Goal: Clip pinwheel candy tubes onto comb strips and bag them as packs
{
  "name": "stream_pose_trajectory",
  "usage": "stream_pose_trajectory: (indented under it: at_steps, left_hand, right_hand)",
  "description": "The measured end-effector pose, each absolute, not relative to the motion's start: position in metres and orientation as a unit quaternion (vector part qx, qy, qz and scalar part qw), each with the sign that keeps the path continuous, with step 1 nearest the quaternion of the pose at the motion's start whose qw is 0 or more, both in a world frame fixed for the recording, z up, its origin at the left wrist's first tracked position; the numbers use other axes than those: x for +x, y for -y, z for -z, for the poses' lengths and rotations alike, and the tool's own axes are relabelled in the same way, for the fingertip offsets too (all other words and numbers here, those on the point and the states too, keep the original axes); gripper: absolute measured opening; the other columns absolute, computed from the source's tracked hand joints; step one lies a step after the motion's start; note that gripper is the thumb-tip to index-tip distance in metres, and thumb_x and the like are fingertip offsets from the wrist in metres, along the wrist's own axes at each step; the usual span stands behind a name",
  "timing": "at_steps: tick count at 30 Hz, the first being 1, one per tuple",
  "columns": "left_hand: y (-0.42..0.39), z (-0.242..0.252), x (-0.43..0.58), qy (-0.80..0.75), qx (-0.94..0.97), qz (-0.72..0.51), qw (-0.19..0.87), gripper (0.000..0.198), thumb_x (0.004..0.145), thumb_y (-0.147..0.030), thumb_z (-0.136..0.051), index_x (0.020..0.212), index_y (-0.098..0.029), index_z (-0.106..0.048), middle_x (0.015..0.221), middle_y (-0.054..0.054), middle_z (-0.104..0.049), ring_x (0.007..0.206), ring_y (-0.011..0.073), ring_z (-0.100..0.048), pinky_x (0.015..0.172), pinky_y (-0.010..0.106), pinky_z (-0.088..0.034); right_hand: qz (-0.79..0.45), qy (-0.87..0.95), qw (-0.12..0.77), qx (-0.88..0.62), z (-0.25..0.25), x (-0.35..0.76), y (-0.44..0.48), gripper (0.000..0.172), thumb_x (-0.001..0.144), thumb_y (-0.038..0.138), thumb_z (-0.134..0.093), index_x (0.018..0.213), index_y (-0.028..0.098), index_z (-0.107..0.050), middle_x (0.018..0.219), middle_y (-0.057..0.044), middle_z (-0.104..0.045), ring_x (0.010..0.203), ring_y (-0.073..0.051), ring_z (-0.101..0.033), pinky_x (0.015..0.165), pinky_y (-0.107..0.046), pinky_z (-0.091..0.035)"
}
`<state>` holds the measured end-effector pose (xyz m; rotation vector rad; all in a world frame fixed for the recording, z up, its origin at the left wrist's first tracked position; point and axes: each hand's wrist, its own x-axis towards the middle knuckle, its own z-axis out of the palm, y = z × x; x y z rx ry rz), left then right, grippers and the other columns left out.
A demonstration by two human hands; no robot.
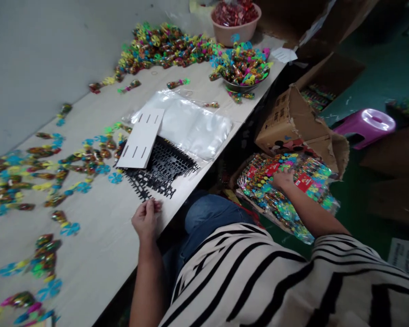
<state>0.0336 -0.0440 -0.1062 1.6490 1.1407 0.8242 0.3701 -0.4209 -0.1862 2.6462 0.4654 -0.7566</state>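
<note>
Reaching down beside the table (98, 245) | right hand (282, 180): fingers (279, 178) spread on a clear bag of pinwheel candy toys (288, 202) | left hand (147, 219): fingertips pressed together over the table edge, any pinched item hidden, near black plastic lattice (160, 170)

Black-and-white striped shirt (276, 277), black lattice strips (160, 170), multicoloured packets (286, 195), salmon-pink basin (235, 34), magenta stool (364, 128), white card (140, 138)
</note>
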Motion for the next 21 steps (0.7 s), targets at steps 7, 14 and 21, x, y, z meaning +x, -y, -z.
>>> stream_pose_trajectory:
  at_steps: [7, 14, 21]
  left_hand:
    - [0.048, 0.110, 0.031, -0.450, 0.673, -0.349, 0.472, 0.035, 0.076, -0.045, -0.062, 0.087, -0.011, -0.067, 0.068, 0.003, -0.067, 0.054, 0.0094, -0.057, 0.054, 0.023, -0.050]
    - [0.063, 0.113, 0.024, -0.451, 0.671, -0.349, 0.474, 0.036, 0.082, -0.047, -0.058, 0.085, -0.013, -0.069, 0.068, 0.004, -0.068, 0.053, 0.0108, -0.057, 0.055, 0.024, -0.049]
    - [0.065, 0.107, -0.065, -0.572, 0.668, -0.454, 0.145, 0.030, 0.092, -0.037, -0.046, 0.096, -0.016, -0.068, 0.095, 0.009, -0.070, 0.096, 0.0206, -0.061, 0.090, 0.037, -0.047]
  right_hand:
    - [0.293, -0.257, 0.202, 0.898, 0.167, 0.371, 0.392, 0.056, 0.088, 0.048, -0.053, 0.137, 0.022, -0.052, 0.151, -0.012, -0.038, 0.141, -0.037, -0.023, 0.107, -0.064, -0.020]
    - [0.219, -0.480, -0.017, 0.850, 0.129, 0.350, 0.330, 0.036, 0.092, 0.036, -0.048, 0.118, 0.018, -0.064, 0.115, -0.013, -0.068, 0.109, -0.027, -0.062, 0.095, -0.045, -0.045]
    - [0.115, -0.746, -0.341, 0.559, 0.090, 0.267, 0.218, 0.019, 0.093, 0.024, -0.050, 0.102, 0.022, -0.067, 0.093, -0.006, -0.073, 0.086, -0.017, -0.068, 0.078, -0.031, -0.051]
